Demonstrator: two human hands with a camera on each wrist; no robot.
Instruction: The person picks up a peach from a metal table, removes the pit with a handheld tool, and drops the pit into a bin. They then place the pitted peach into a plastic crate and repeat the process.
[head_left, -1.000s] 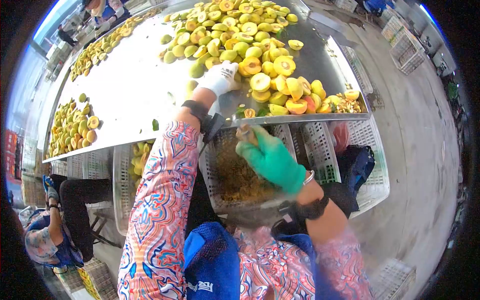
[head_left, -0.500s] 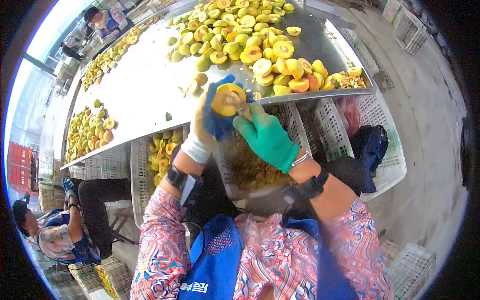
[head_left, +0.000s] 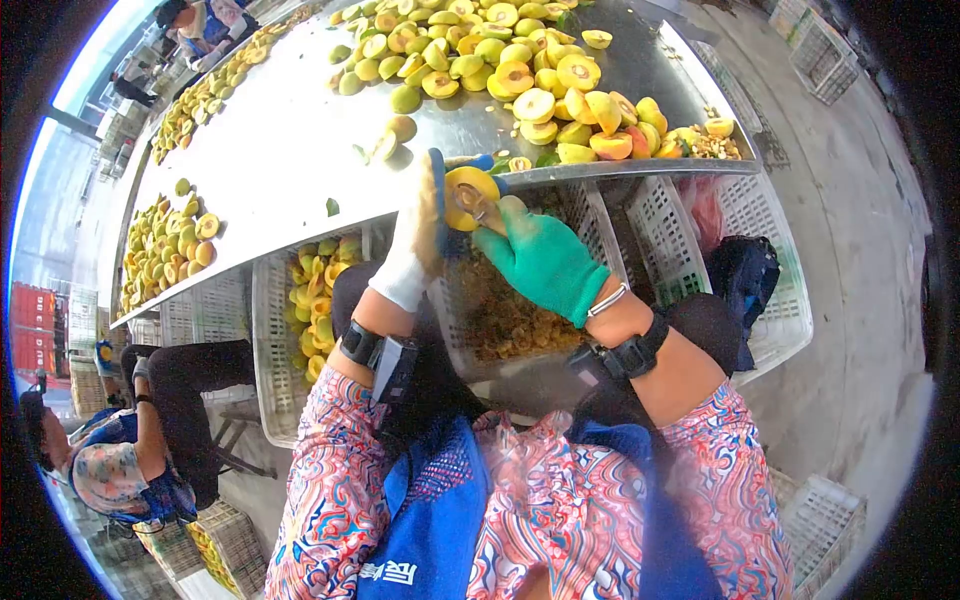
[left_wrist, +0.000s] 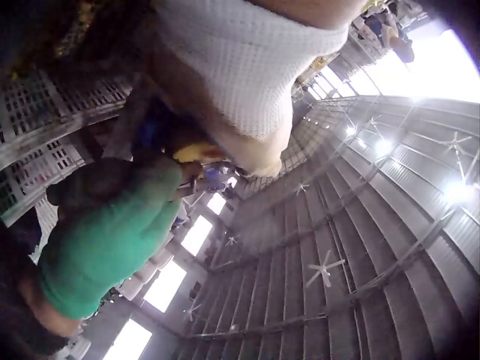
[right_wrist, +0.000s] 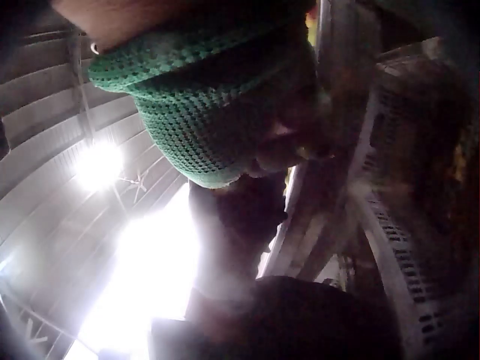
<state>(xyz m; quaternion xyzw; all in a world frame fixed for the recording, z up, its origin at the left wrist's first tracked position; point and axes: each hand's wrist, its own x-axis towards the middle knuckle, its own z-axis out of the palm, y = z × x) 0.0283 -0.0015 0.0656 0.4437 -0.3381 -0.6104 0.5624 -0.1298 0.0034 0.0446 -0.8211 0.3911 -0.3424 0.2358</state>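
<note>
A halved yellow fruit [head_left: 470, 198] is gripped in the left hand [head_left: 420, 225], which wears a white glove with blue on the fingers. The cut face points toward the right hand [head_left: 545, 262], in a green glove, pinching a small tool whose tip meets the middle of the fruit. Both hands are just off the metal table's near edge [head_left: 600, 172], above a crate of brown scraps [head_left: 510, 310]. In the left wrist view the green glove [left_wrist: 112, 225] is beside the white one [left_wrist: 232, 67]. The right wrist view shows the green glove [right_wrist: 210, 112] in shadow, its fingertips unclear.
Halved fruits [head_left: 470, 50] are heaped on the table, with another pile [head_left: 165, 250] at its left. Pits [head_left: 712, 146] lie in the right corner. Below are a crate of fruit [head_left: 318, 300] and a white crate [head_left: 770, 270]. A seated person [head_left: 120, 460] is at left.
The left hand was at the fruit heap a second ago, then came back holding a half against the right hand's tool. Since half a second ago, that half has turned more sideways.
</note>
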